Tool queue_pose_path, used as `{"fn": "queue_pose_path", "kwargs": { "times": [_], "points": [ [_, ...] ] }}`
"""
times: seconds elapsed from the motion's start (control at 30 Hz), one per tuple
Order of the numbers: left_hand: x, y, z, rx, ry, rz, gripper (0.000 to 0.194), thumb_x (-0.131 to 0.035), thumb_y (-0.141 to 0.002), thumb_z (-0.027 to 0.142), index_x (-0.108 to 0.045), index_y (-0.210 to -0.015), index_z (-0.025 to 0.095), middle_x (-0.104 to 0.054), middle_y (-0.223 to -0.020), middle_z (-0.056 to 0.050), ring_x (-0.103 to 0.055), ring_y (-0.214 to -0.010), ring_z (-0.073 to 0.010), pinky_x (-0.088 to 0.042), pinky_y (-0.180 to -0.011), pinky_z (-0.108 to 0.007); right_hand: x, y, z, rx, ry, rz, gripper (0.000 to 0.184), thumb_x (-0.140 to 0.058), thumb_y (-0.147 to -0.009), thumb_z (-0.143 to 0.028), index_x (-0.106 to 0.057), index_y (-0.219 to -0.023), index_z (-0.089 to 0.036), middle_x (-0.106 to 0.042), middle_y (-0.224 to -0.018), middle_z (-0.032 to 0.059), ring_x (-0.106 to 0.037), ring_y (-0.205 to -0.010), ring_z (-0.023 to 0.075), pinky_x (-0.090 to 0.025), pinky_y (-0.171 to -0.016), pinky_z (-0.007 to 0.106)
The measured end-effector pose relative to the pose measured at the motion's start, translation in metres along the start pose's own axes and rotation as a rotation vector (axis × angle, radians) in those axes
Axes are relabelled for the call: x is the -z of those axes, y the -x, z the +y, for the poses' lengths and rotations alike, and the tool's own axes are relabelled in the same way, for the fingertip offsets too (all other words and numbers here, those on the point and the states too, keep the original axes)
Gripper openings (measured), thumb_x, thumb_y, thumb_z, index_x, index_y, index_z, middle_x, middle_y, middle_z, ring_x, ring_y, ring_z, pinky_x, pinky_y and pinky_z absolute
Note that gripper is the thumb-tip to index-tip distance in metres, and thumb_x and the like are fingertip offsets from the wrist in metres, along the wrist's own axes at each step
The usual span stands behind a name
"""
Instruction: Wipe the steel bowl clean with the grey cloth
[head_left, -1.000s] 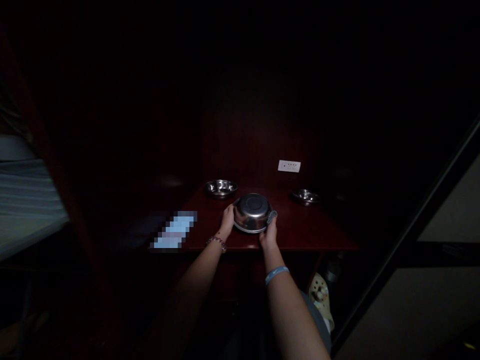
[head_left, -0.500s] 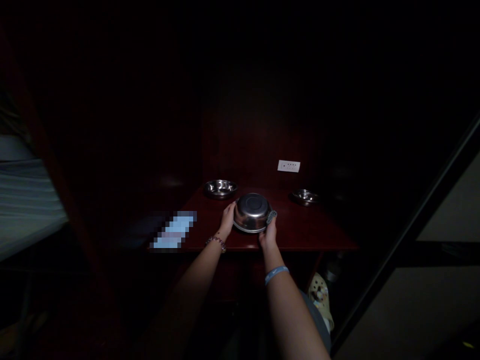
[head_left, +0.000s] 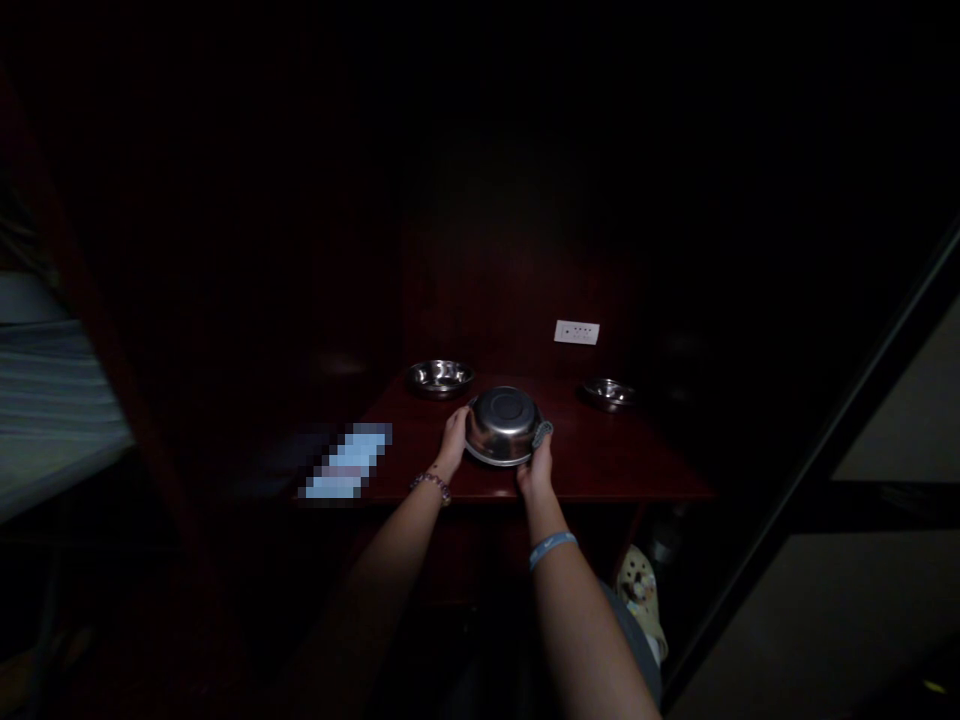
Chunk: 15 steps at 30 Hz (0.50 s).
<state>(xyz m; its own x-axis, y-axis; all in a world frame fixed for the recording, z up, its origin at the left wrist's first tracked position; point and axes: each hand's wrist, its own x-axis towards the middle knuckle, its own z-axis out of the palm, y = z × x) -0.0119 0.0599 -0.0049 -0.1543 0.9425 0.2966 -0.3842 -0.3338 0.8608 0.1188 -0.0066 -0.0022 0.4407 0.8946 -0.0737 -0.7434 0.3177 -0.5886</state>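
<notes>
A shiny steel bowl [head_left: 504, 425], bottom side up, is between my two hands over the dark red desk [head_left: 600, 465]. My left hand [head_left: 452, 440] grips its left rim. At the right rim, my right hand [head_left: 537, 470] holds the bowl with a small grey cloth [head_left: 542, 433] pressed against its side. Whether the bowl's rim touches the desk I cannot tell. Behind it on the left sits a second steel bowl [head_left: 440, 378], upright. A smaller steel bowl [head_left: 609, 393] stands upright at the back right.
A white power socket [head_left: 577, 332] is on the back panel. On the desk's left lies a bright pixelated rectangle [head_left: 349, 462]. A pale clog [head_left: 640, 595] shows below the desk at right. Striped bedding [head_left: 52, 390] is at far left. The surroundings are very dark.
Almost nothing differs. The view has shifted very slightly, and both hands keep the same hold on the overturned bowl.
</notes>
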Motion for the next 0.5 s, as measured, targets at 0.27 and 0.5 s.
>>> {"fn": "queue_pose_path", "kwargs": {
  "times": [0.27, 0.5],
  "points": [
    [-0.002, 0.004, 0.005, -0.024, -0.029, -0.004, 0.033, -0.064, -0.073, 0.047, -0.069, -0.083, 0.016, -0.072, -0.090, -0.007, -0.065, -0.088, -0.0221, -0.048, -0.089, -0.037, 0.000, 0.000, 0.000, -0.006, 0.003, -0.004, 0.045, -0.045, -0.094, -0.049, -0.066, -0.119, -0.017, -0.069, -0.124, 0.0051, -0.066, -0.112, 0.0151, -0.052, -0.099, 0.033],
    [-0.003, 0.008, 0.012, -0.071, -0.018, -0.023, 0.034, -0.065, -0.074, 0.046, -0.071, -0.087, 0.016, -0.073, -0.096, -0.008, -0.065, -0.095, -0.0232, -0.046, -0.095, -0.038, 0.003, -0.003, 0.003, 0.022, 0.022, -0.006, 0.044, -0.046, -0.093, -0.049, -0.067, -0.116, -0.018, -0.071, -0.121, 0.0045, -0.067, -0.111, 0.0157, -0.052, -0.101, 0.035]
  ]
}}
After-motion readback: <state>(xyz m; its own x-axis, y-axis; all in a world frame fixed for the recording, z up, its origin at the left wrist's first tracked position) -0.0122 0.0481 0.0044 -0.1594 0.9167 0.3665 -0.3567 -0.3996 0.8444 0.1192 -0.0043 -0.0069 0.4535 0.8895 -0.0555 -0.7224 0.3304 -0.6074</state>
